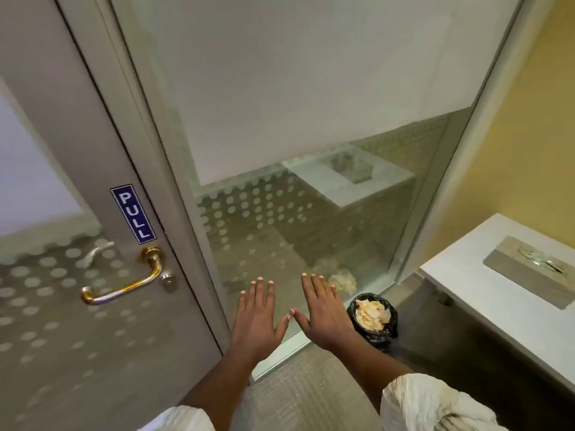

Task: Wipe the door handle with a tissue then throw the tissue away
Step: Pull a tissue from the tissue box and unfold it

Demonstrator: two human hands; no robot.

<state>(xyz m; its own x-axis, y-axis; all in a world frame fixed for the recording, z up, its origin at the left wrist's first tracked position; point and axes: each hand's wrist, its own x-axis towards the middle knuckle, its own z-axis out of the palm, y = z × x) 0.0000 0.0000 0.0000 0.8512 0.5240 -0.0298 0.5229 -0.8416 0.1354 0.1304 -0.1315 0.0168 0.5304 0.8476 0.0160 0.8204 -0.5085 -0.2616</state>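
A brass lever door handle (124, 286) sits on the grey door at the left, under a blue PULL sign (133, 214). My left hand (256, 318) and my right hand (323, 312) are held out flat, palms down, fingers spread, thumbs almost touching, in front of the glass panel. Neither hand holds anything. A small bin with a black liner (373, 318) stands on the floor just right of my right hand, with crumpled tissues inside. A flush tissue dispenser (541, 265) is set into the white counter at the right.
The glass panel (295, 213) with frosted dots stands straight ahead, with a metal frame at its foot. The white counter (485, 293) juts out at the right against a yellow wall. Grey carpet covers the floor below my arms.
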